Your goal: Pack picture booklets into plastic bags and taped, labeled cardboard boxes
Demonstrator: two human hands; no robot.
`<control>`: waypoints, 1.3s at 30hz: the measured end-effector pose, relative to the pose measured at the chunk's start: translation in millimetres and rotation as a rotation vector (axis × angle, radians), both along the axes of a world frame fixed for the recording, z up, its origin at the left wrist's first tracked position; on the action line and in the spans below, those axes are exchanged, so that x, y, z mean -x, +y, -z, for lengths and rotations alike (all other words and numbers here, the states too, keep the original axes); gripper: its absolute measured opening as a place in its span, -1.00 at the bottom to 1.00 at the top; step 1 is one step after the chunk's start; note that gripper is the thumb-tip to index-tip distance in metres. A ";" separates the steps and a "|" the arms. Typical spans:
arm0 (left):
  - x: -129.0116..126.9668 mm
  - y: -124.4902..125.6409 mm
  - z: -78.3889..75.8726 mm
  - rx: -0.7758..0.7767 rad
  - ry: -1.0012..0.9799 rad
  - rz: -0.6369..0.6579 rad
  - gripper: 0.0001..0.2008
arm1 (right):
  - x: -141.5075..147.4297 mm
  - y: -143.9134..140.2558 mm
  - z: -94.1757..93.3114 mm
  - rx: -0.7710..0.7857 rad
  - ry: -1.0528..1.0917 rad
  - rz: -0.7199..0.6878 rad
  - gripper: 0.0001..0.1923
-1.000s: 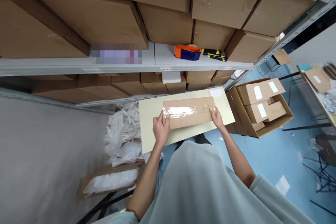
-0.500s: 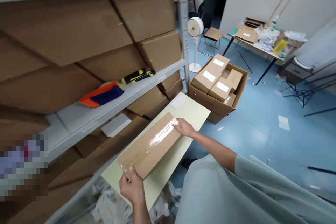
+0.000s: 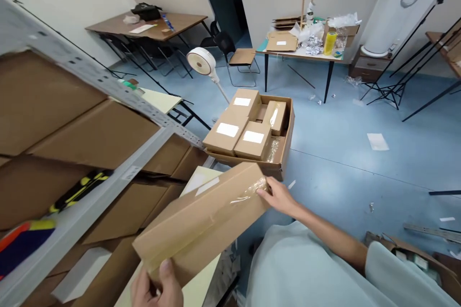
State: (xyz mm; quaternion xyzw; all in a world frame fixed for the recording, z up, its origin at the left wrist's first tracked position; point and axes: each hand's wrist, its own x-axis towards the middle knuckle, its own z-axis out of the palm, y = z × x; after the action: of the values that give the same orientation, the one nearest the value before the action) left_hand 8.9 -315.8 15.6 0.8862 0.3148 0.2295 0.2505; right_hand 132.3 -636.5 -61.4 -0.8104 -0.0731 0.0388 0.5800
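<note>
A long cardboard box with clear tape along its face is held between my two hands, tilted above the pale yellow board. My left hand grips the near end, its thumb on the taped face. At the far end my right hand is closed on the corner by the shiny tape. A white label shows on the box's side. Just beyond it stands a large open carton packed with several smaller boxes, most bearing white labels.
To the left rises a metal shelf stacked with cardboard boxes. A white fan stands behind the carton. Farther back are a cluttered table and a brown table. Paper scraps lie on the blue floor.
The long box has been lifted off the yellow board and tilted, both hands still on it. My view has swung right and up, bringing the large carton nearer the centre.
</note>
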 end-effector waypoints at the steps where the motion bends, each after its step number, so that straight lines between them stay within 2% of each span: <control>1: -22.1 -28.3 -3.8 0.028 -0.020 0.070 -0.46 | -3.0 -30.5 -6.9 -0.033 -0.004 0.077 -0.56; 3: -63.7 -80.7 -5.4 0.112 -0.077 0.219 -0.41 | -7.6 -85.5 -17.1 -0.101 -0.013 0.219 -0.53; 6: -119.3 -141.9 3.8 0.287 -0.074 0.381 -0.36 | -14.4 -151.5 -24.0 -0.146 -0.041 0.379 -0.51; 9: -169.5 -181.5 17.7 0.405 0.003 0.458 -0.35 | -29.8 -200.1 -22.2 -0.122 -0.061 0.480 -0.43; 11: -200.8 -200.7 26.9 0.414 0.041 0.486 -0.38 | -50.8 -228.6 -17.8 -0.102 -0.046 0.508 -0.38; 13: -231.3 -216.8 36.9 0.391 0.056 0.510 -0.40 | -84.5 -258.3 -13.4 -0.068 -0.027 0.497 -0.36; 15: -262.3 -230.7 49.2 0.346 0.049 0.531 -0.43 | -132.3 -289.1 -11.0 0.007 -0.029 0.436 -0.34; 19: -329.9 -253.1 79.5 0.239 0.076 0.544 -0.56 | -259.6 -338.6 -15.0 0.265 -0.080 0.246 -0.30; 22: -381.9 -269.1 101.4 0.209 0.117 0.496 -0.63 | -361.5 -353.9 -20.2 0.440 -0.100 0.137 -0.39; 24: -413.3 -281.8 114.3 0.213 0.107 0.470 -0.65 | -424.3 -356.1 -20.6 0.497 -0.109 0.058 -0.47; 27: -451.7 -304.9 132.5 0.234 0.080 0.451 -0.68 | -505.9 -356.2 -12.8 0.486 -0.119 -0.046 -0.53; 29: -471.1 -321.4 145.5 0.257 0.096 0.443 -0.70 | -550.4 -357.0 -1.3 0.439 -0.107 -0.080 -0.53; 33: -496.8 -350.3 177.8 0.282 0.174 0.361 -0.70 | -616.1 -357.8 35.1 0.383 -0.023 -0.152 -0.56; 37: -513.6 -373.9 212.2 0.267 0.286 0.208 -0.73 | -661.7 -350.7 80.6 0.283 0.031 -0.254 -0.54; 39: -523.1 -385.4 222.9 0.268 0.361 0.153 -0.75 | -680.8 -344.1 101.6 0.259 0.043 -0.293 -0.53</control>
State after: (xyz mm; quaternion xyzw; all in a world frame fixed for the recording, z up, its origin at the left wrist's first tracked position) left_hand 532.0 -701.2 -207.3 0.8930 0.3139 0.0040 0.3225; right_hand 813.1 -980.6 -163.0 -0.8580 -0.1722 0.1493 0.4602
